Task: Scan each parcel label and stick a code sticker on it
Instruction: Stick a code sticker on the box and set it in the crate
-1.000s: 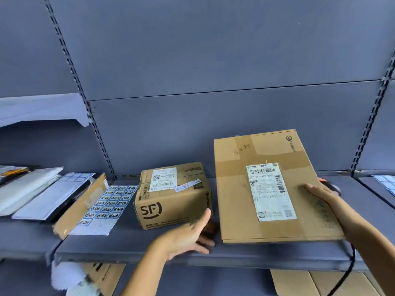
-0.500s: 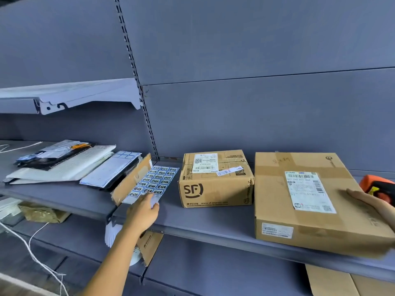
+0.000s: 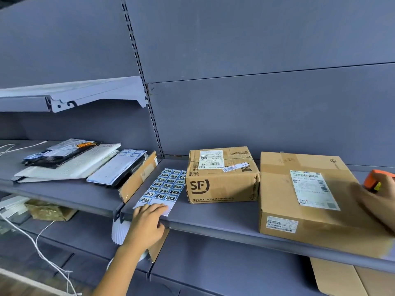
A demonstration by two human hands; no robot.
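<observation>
A sheet of blue code stickers (image 3: 165, 185) lies flat on the grey shelf (image 3: 213, 218). My left hand (image 3: 147, 223) reaches over the shelf edge, fingertips touching the sheet's near edge. Right of the sheet stands a small SF carton (image 3: 222, 180) with a white label on top. Further right lies a large flat carton (image 3: 305, 195) with a white label (image 3: 313, 189). My right hand (image 3: 376, 201), blurred, rests on this carton's right side against an orange scanner (image 3: 374, 178). Its grip on the scanner is unclear.
On the left shelf section lie stacked padded envelopes (image 3: 70, 165), a mostly used sticker sheet (image 3: 119, 165) and a leaning cardboard piece (image 3: 140, 178). An upper shelf (image 3: 70, 95) juts out at left. White cable (image 3: 42, 253) and flat cardboard (image 3: 342, 278) lie below.
My view swung left. My left hand left the gap between the cartons and went to the sticker sheet. My right hand slid along the large carton toward the scanner.
</observation>
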